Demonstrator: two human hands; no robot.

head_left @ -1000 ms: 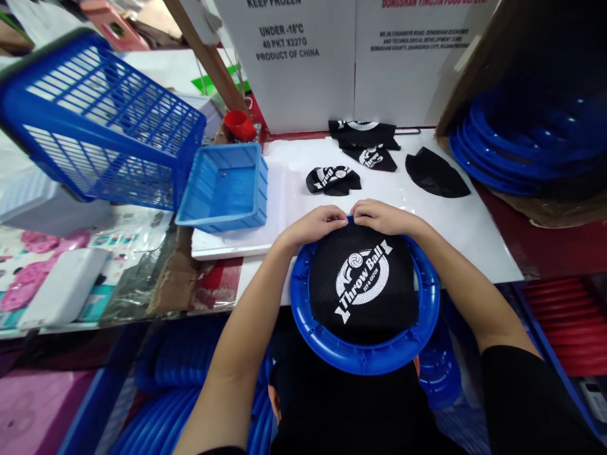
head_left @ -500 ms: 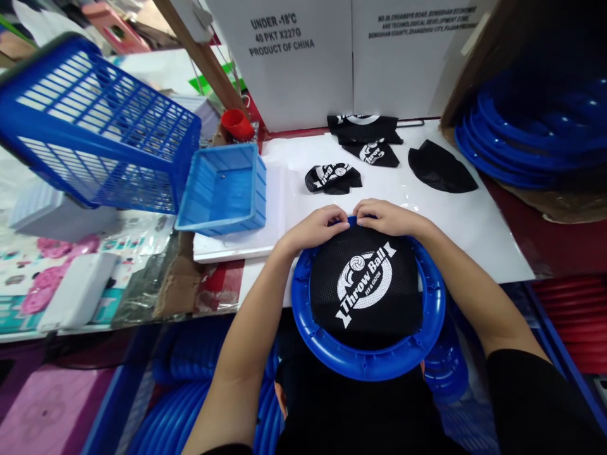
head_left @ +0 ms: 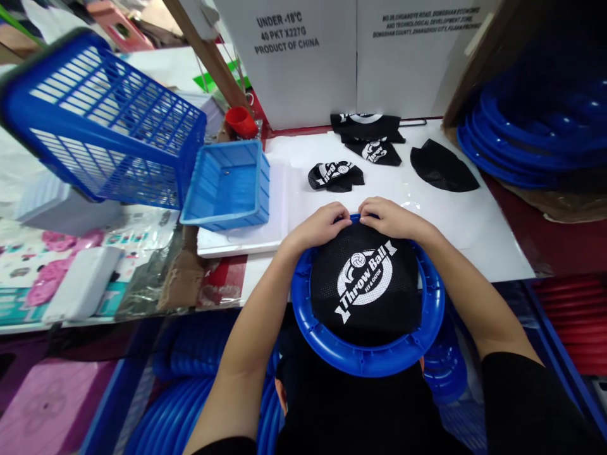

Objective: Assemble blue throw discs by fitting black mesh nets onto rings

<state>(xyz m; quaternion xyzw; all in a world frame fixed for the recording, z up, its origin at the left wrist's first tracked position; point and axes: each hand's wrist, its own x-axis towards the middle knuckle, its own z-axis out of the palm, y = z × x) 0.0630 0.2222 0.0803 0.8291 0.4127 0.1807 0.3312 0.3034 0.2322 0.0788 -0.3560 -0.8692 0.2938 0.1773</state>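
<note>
A blue plastic ring point(head_left: 365, 357) lies tilted against the front edge of the white table top point(head_left: 474, 234). A black mesh net point(head_left: 365, 284) printed "Throw Ball" is spread across it. My left hand point(head_left: 321, 225) and my right hand point(head_left: 386, 217) sit side by side at the ring's far rim. Both have their fingers curled and pinched on the net's top edge there. More black mesh nets lie beyond my hands: a crumpled one point(head_left: 336, 176), a folded pair point(head_left: 370, 136) and a plain one point(head_left: 442, 167).
A light blue tray point(head_left: 227, 186) stands left of my hands, with a large dark blue basket point(head_left: 104, 120) tilted behind it. Stacked blue rings point(head_left: 526, 133) fill a box at the right. White cartons point(head_left: 351, 57) close off the back. More blue rings point(head_left: 190, 392) lie below.
My hands stay at the ring's far rim, with only small finger shifts on the net's edge. The view has shifted slightly.
</note>
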